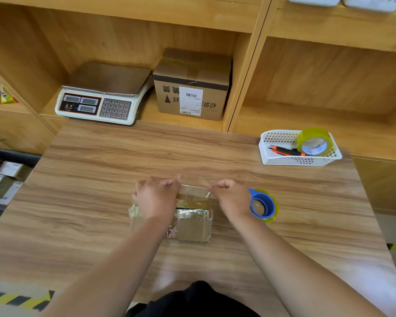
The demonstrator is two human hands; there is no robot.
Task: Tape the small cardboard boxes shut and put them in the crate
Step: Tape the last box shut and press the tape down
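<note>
Clear, taut tape strip (pixel 194 190) spans left hand (pixel 157 196) to right hand (pixel 232 197), each pinching one end; cardboard box (pixel 192 225) directly below, long axis parallel to strip.

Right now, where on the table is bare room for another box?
Bare: the left half of the table, from the box to the edge, and the far strip toward the scale. Crowded: right side, with dispenser and basket.

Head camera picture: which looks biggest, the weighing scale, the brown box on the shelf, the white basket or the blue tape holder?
1. The weighing scale and the brown box: about alike, too close to rank.
2. The white basket.
3. The blue tape holder, smallest.
</note>
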